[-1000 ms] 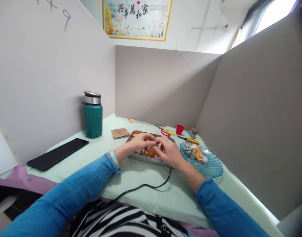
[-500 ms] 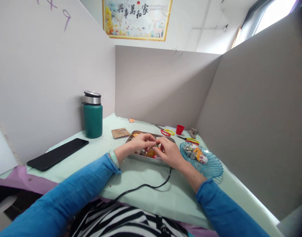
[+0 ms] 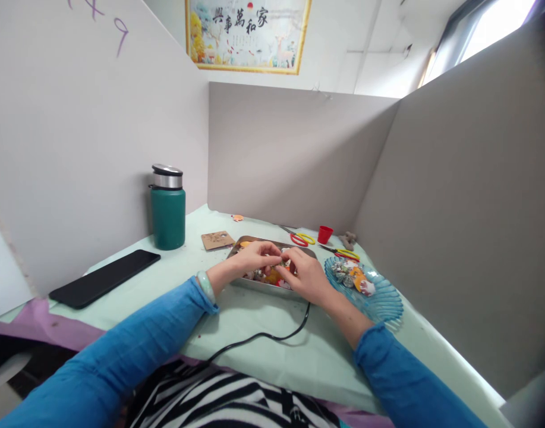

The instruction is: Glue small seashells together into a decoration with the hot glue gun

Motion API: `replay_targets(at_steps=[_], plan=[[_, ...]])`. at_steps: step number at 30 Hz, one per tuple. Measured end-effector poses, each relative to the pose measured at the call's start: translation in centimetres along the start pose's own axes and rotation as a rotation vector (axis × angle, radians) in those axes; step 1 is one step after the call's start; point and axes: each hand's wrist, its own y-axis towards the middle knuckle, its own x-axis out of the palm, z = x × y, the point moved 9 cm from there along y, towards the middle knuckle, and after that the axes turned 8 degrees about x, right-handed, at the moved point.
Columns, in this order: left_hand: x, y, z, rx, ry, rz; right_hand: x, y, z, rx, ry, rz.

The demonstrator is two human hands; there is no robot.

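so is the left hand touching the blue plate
Apart: the head view shows the left hand over the metal tray, with the right hand between it and the blue plate.

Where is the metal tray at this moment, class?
In the head view, the metal tray sits near the middle of the table, below the left hand and right hand, left of the blue glass plate.

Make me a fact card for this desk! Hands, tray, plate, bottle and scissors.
left hand: over the tray, close to the right hand
right hand: also over the tray; anything pinched is too small to name
tray: metal, with small colourful pieces inside
plate: blue, right of the tray, bearing more pieces
bottle: green, upright
scissors: two pairs, red-and-yellow-handled
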Motion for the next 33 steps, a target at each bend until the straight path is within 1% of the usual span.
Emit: replay_targets(at_steps=[6,21,28,33], plan=[[0.09,-0.06,0.19,-0.004,-0.014,0.005,-0.04,0.03,-0.21,-0.008,0.005,-0.001],[-0.03,-0.07,-0.12,-0.006,0.008,0.002,-0.03,-0.09,-0.33,-0.016,-0.023,-0.006],[0.10,-0.16,0.26,-0.018,0.011,0.011,0.03,-0.07,-0.34,-0.020,-0.018,-0.009],[0.02,-0.17,0.00,-0.022,0.026,0.011,0.00,-0.08,-0.35,-0.019,-0.023,-0.007]])
